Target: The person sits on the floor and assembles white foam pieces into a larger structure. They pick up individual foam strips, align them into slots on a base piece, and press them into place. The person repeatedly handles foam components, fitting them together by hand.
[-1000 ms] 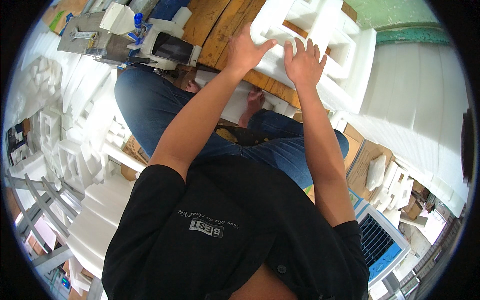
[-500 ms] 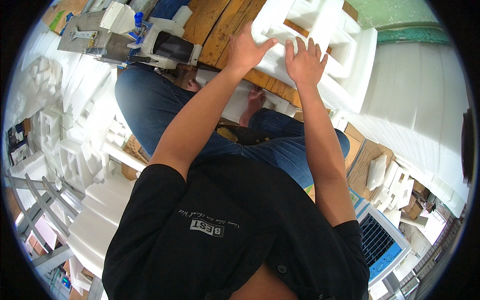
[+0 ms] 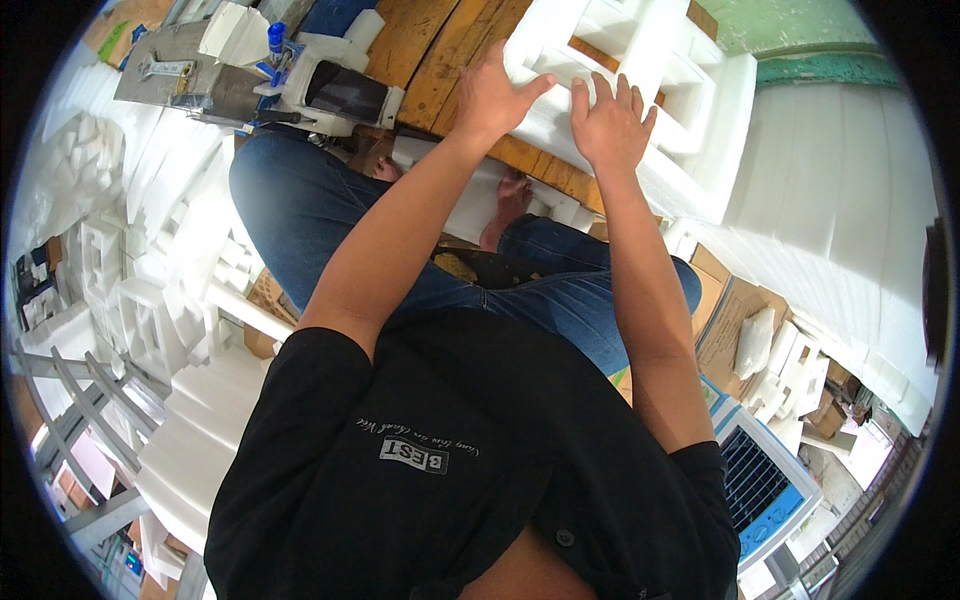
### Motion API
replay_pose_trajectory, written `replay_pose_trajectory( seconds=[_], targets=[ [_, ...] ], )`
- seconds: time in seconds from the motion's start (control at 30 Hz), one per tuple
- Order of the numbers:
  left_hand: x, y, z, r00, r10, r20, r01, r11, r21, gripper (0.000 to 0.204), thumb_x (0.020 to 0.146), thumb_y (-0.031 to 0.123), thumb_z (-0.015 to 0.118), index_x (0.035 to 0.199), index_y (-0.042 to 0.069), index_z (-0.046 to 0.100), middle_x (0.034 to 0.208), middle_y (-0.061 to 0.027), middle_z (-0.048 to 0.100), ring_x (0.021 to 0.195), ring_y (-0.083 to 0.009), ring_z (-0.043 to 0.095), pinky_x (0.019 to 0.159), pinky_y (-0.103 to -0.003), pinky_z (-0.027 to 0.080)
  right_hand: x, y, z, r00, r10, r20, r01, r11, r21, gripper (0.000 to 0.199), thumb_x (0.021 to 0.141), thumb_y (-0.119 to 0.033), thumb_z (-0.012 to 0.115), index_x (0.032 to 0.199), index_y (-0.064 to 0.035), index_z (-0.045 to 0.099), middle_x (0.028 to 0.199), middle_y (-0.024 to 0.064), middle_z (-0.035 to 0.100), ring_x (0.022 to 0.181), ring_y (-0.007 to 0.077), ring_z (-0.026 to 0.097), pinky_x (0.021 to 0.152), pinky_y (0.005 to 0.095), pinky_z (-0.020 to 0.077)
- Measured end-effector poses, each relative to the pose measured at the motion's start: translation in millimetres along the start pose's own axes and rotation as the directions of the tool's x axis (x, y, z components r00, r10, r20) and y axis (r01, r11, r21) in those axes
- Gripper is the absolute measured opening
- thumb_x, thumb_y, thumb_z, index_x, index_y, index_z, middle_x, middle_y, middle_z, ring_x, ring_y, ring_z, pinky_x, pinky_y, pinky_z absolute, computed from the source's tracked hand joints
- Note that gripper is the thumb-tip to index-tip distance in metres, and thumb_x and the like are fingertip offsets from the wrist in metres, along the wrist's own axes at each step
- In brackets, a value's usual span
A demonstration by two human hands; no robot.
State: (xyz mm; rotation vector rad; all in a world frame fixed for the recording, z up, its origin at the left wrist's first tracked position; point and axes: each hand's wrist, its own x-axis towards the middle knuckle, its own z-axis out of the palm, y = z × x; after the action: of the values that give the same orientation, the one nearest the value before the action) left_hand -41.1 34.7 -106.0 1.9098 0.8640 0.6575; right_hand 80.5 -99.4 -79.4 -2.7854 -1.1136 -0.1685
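A white foam packing frame [image 3: 690, 185] with several rectangular cut-outs lies on a wooden workbench [image 3: 415, 60], reaching past its right end. My left hand [image 3: 495, 97] rests at the frame's left corner, thumb stretched along the near side and the other fingers partly hidden beyond the edge. On the near side of the same frame lies my right hand [image 3: 610, 125], its fingers spread and pointing away from me. Both hands touch the foam; neither is wrapped round it.
At the bench's left stands a metal-topped device [image 3: 190, 80] with blue clamps [image 3: 277, 45] and a dark pad [image 3: 345, 93]. Tall white foam sheets [image 3: 830, 190] stand at the right. Foam pieces [image 3: 150, 310] pile up at the left. A blue-and-white air cooler [image 3: 765, 480] is by my right elbow.
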Motion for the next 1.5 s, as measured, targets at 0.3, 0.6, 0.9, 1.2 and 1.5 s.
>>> replay_pose_trajectory(
  seconds=[0.3, 0.6, 0.9, 1.2, 1.5],
  targets=[
    [1, -4, 2, 1.000, -0.030, 0.008, 0.030, 0.999, 0.029, 0.092, 0.080, 0.054, 0.084, 0.141, -0.006, 0.053, 0.126, -0.0277, 0.068, 0.120, -0.0422, 0.064, 0.114, -0.056, 0.037, 1, 1, 0, 1.000, -0.013, 0.001, 0.013, 1.000, -0.009, 0.067, 0.104, -0.061, 0.035, 0.147, -0.0173, 0.061, 0.159, 0.0206, 0.047, 0.150, 0.0412, 0.039, 0.124, 0.0652, 0.0171],
    [-2, 3, -2, 0.999, -0.028, 0.020, 0.027, 0.999, 0.029, 0.090, 0.081, 0.054, 0.084, 0.140, -0.007, 0.053, 0.126, -0.0275, 0.068, 0.122, -0.0423, 0.064, 0.113, -0.055, 0.038, -1, 0, -2, 1.000, -0.012, 0.001, 0.012, 1.000, 0.001, 0.066, 0.104, -0.060, 0.036, 0.146, -0.0174, 0.062, 0.159, 0.0203, 0.047, 0.150, 0.0416, 0.039, 0.124, 0.0651, 0.0175],
    [0, 4, -2, 0.998, -0.060, 0.014, 0.060, 0.998, 0.036, 0.087, 0.081, 0.053, 0.084, 0.137, -0.006, 0.055, 0.128, -0.0279, 0.067, 0.123, -0.0435, 0.062, 0.111, -0.053, 0.042, 0, -3, -5, 1.000, 0.008, 0.009, -0.008, 1.000, 0.020, 0.066, 0.104, -0.062, 0.037, 0.145, -0.0179, 0.063, 0.159, 0.0190, 0.048, 0.150, 0.0401, 0.039, 0.124, 0.0634, 0.0182],
    [-3, 14, -8, 0.998, -0.056, -0.007, 0.057, 0.993, 0.104, 0.088, 0.081, 0.053, 0.084, 0.140, -0.004, 0.054, 0.130, -0.0254, 0.067, 0.126, -0.0436, 0.059, 0.112, -0.051, 0.042, 8, 23, -24, 0.977, -0.037, -0.209, 0.093, 0.960, 0.263, 0.059, 0.103, -0.058, 0.048, 0.146, -0.0187, 0.062, 0.159, 0.0228, 0.045, 0.151, 0.0402, 0.036, 0.124, 0.0644, 0.0166],
    [2, 21, -15, 0.981, -0.111, 0.157, 0.129, 0.986, -0.106, 0.092, 0.082, 0.046, 0.086, 0.147, -0.004, 0.047, 0.138, -0.0282, 0.062, 0.131, -0.0442, 0.057, 0.109, -0.052, 0.046, -9, 29, -17, 0.996, 0.003, 0.088, 0.006, 0.994, -0.105, 0.071, 0.105, -0.066, 0.027, 0.162, -0.0261, 0.040, 0.169, 0.0178, 0.030, 0.157, 0.0415, 0.025, 0.125, 0.0671, 0.0096]
  ],
)
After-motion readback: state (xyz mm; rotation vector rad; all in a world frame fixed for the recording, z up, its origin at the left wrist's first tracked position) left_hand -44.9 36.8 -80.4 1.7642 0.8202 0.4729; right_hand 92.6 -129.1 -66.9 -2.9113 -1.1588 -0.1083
